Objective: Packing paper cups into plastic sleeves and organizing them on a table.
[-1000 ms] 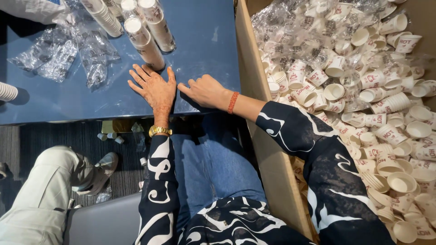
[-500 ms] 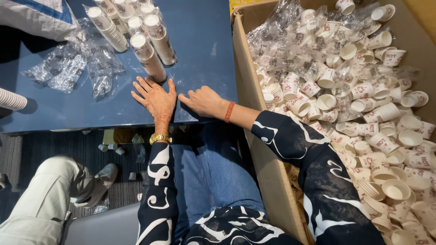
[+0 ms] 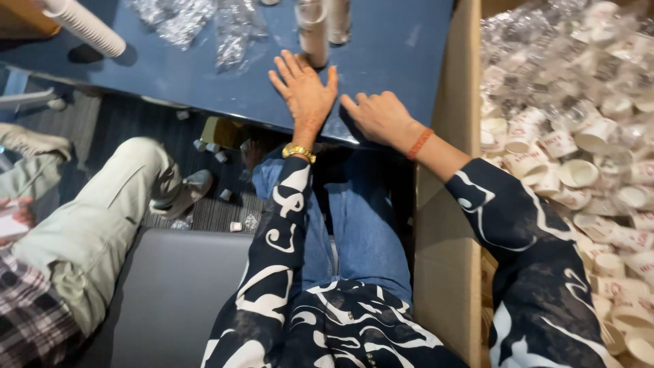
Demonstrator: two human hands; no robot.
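While both palms sit flat on the blue top, here's the rundown:

left hand: left hand [image 3: 304,92] lies spread, palm down, fingers fanned wide, right at the near edge of the surface [image 3: 170,75]. Grip is fully open, holding nothing, just pressing the top. Gold watch [image 3: 299,151] on the wrist hangs past the edge.

right hand: right hand [image 3: 379,117] is also down on the surface, just beside the left one, fingers loosely curled, knuckles up. Nothing in its grip either, so it's open-ish and empty. Orange wristband [image 3: 420,143] sits at the wrist.

cup stack: stack of paper cups [image 3: 314,31] lies on its side, its near end just at the left hand's fingertips; can't tell if they actually touch.

edges: the near edge of the surface runs under both wrists; the cardboard box wall [image 3: 449,204] stands tight against the right forearm, so not much room that side.

open room: bare blue top left of the left hand, up to the crinkled plastic bags [image 3: 204,24].

further out: box is full of loose paper cups [image 3: 579,170]; another cup stack [image 3: 82,26] at far left; another person's pale trouser leg [image 3: 95,218] near the grey seat [image 3: 177,293].
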